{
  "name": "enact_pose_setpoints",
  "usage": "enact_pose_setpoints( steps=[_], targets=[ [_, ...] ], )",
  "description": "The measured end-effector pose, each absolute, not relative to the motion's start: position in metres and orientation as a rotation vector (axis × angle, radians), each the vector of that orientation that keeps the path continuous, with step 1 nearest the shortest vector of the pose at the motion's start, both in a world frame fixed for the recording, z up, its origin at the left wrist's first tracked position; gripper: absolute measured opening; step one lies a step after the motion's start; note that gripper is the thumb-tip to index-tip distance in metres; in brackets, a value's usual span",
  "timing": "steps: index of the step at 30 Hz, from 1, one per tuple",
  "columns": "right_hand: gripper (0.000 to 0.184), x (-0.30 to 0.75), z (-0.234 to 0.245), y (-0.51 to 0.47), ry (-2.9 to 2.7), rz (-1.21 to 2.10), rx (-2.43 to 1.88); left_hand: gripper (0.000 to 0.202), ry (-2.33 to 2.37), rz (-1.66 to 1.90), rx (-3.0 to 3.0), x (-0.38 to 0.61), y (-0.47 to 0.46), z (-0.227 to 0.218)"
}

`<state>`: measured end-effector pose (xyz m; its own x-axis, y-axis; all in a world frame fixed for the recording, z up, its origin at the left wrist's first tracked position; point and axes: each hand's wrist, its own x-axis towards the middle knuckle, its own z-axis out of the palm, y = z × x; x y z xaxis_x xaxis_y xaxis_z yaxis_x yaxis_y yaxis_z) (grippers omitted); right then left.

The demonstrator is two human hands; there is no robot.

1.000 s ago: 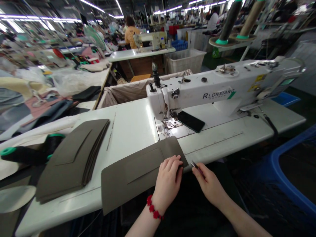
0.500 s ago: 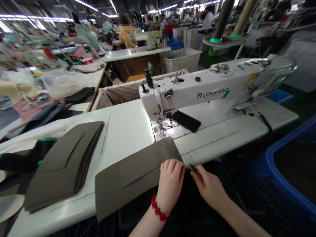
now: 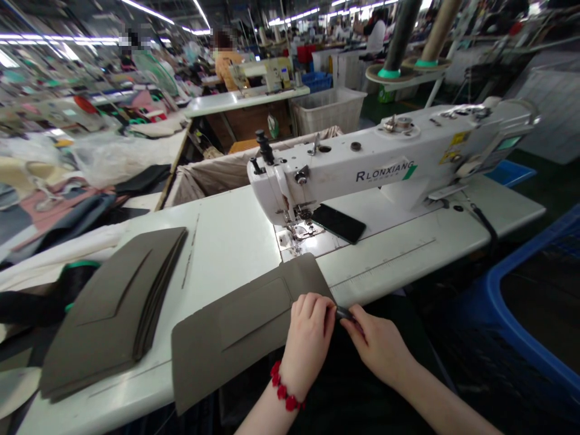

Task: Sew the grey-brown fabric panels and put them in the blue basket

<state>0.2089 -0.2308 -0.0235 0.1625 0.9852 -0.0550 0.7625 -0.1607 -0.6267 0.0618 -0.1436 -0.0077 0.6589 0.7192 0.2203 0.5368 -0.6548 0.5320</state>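
A grey-brown flat panel (image 3: 235, 320) with a stitched pocket-like patch lies at the table's front edge, its lower left part jutting over. My left hand (image 3: 310, 329), a red bracelet on its wrist, rests at the panel's right front corner, fingers curled and pinching there. Closed around a small dark tool (image 3: 345, 313) that looks like thread snips is my right hand (image 3: 378, 338). The tool's tip meets my left fingertips at the panel's edge; whatever lies between is too small to make out. Behind the panel stands a white sewing machine (image 3: 335, 169), its needle area apart from the panel.
A stack of similar panels (image 3: 113, 308) lies left on the pale tabletop (image 3: 222, 235). A black phone (image 3: 339, 223) rests beside the needle plate. A blue basket (image 3: 492, 290) stands at the right, and a cloth-lined bin (image 3: 199, 178) behind the table.
My right hand has moved slightly left, bringing the dark tool's tip against my left fingertips. The left hand keeps its pinch at the panel's corner. The whole view has shifted slightly.
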Motion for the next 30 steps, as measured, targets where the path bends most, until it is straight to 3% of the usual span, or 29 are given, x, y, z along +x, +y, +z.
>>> enact_pose_setpoints(
  steps=[30],
  targets=[
    [0.026, 0.2045, -0.0262, -0.2291, -1.655, 0.568, -2.064, 0.007, 0.982, 0.708, 2.372, 0.0620, -0.1495, -0.0059]
  ],
)
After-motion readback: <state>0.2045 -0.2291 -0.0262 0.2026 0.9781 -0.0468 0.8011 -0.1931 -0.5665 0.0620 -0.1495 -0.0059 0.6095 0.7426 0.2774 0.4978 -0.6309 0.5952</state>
